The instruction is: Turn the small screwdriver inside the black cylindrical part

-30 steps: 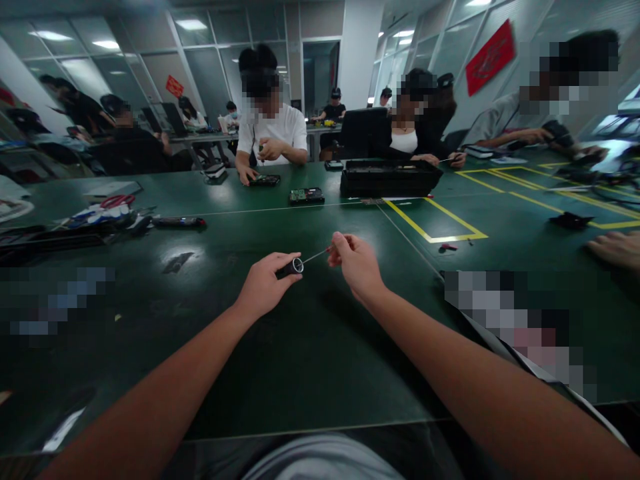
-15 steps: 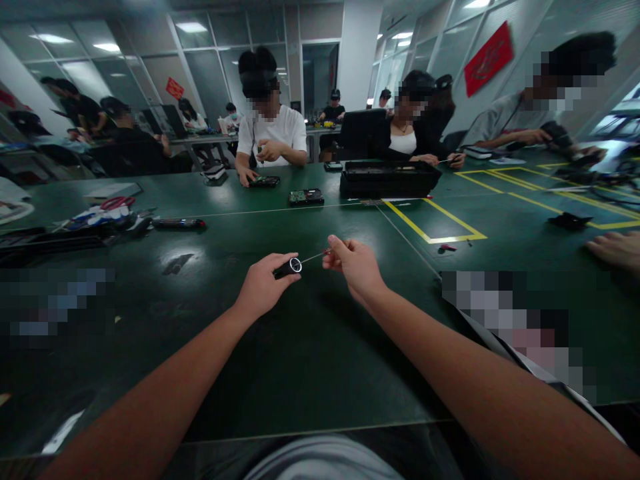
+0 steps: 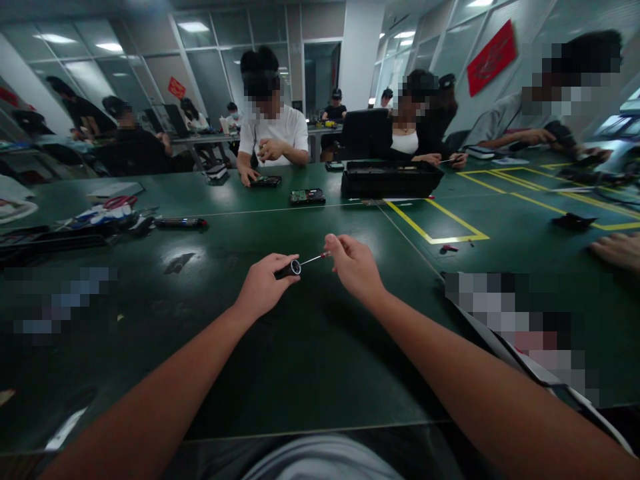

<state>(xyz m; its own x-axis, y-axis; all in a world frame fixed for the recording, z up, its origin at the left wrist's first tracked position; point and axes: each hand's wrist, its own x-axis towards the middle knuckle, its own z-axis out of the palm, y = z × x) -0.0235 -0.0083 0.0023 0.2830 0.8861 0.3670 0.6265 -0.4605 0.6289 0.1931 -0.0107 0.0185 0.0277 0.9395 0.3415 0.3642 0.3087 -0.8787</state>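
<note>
1. Head view, left hand [image 3: 265, 283]: the thumb and fingers are clamped on a short black cylinder [image 3: 284, 271], held above the green table [image 3: 280, 373]. Its pale-rimmed round end faces right. Any marking on it is too small to read.
2. Head view, right hand [image 3: 357, 267]: thumb and fingertips are together, pinching the red end of a thin metal tool [image 3: 313, 259]. The shaft slants down to the left, its tip at the mouth of the cylinder; whether it goes inside, I cannot tell.
3. Head view, table: beyond the hands lie a drive-like unit with a green circuit board [image 3: 307, 196], its print unreadable, and a long black tray [image 3: 393, 183]. Yellow tape [image 3: 457, 238] outlines a rectangle near the tray. A dark pen-shaped tool [image 3: 180, 223] with a red end lies to the left.
4. Head view, writing: a large red sign [image 3: 493, 58] and a smaller red sign [image 3: 176, 87] hang in the background; their characters are too blurred to read. A sheet [image 3: 483, 323] beside the right forearm is pixelated.
</note>
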